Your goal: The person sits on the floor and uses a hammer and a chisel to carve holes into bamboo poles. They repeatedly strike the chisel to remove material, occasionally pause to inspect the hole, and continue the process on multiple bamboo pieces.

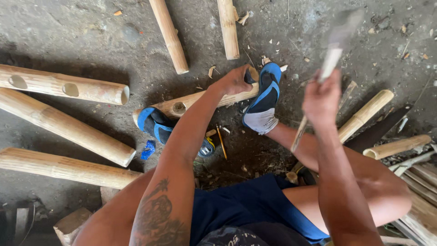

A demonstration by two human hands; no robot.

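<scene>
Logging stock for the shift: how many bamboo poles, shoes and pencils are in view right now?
Bamboo poles: 9, counting the holed one under the left hand and two more at right
Blue shoes: 2
Pencils: 1
Total: 12
The right hand holds a blurred tool, not counted.

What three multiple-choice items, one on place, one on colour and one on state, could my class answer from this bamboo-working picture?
1. Where does the left hand rest?
A. on the pale bamboo pole with a drilled hole
B. on the bare floor
C. on the knee

2. What colour are the shoes?
A. red
B. blue and black
C. yellow

3. How is the pale-handled blade tool in the right hand?
A. lying down
B. raised
C. stuck in wood

Answers: 1 A, the fingers grip the pole's end; 2 B, both show blue trim on black; 3 B, it blurs above the fist.
</scene>
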